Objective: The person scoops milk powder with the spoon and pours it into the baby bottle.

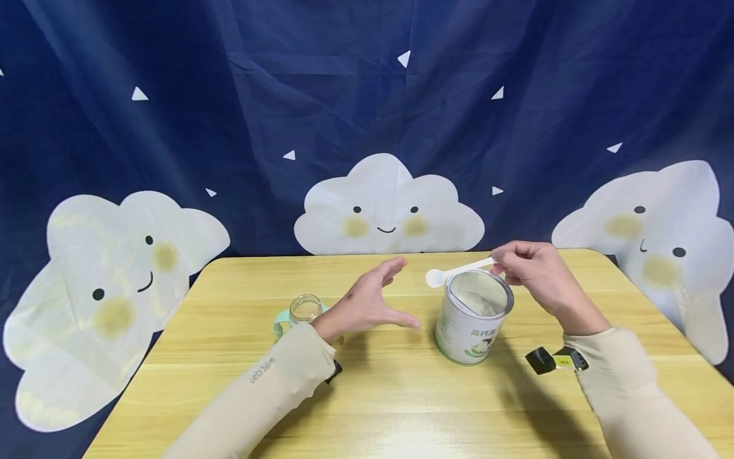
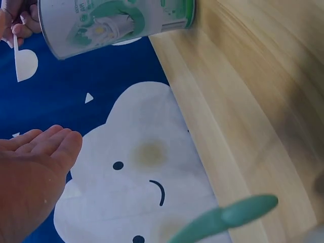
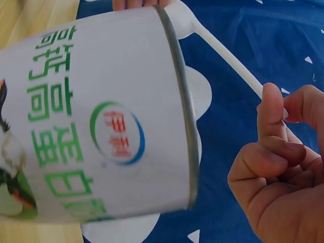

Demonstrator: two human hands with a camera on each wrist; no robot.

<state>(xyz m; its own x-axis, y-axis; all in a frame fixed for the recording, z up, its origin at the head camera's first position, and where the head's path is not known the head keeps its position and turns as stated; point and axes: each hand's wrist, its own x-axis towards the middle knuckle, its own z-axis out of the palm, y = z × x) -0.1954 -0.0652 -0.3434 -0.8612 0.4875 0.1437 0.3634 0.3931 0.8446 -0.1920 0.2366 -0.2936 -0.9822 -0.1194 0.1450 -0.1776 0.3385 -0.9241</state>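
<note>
My right hand pinches the handle end of a white measuring scoop between thumb and forefinger. The scoop's bowl hangs at the far left of the rim of a milk powder can, which stands lidless on the table with pale powder showing inside. In the right wrist view, green lettering covers the can's side. My left hand is held in the air left of the can, thumb and fingers spread apart and holding nothing. In the left wrist view its fingers lie straight.
A clear glass cup with a mint-green handle stands behind the left forearm, partly hidden by it. All of this is on a wooden table. A dark blue curtain with white clouds hangs behind the far edge.
</note>
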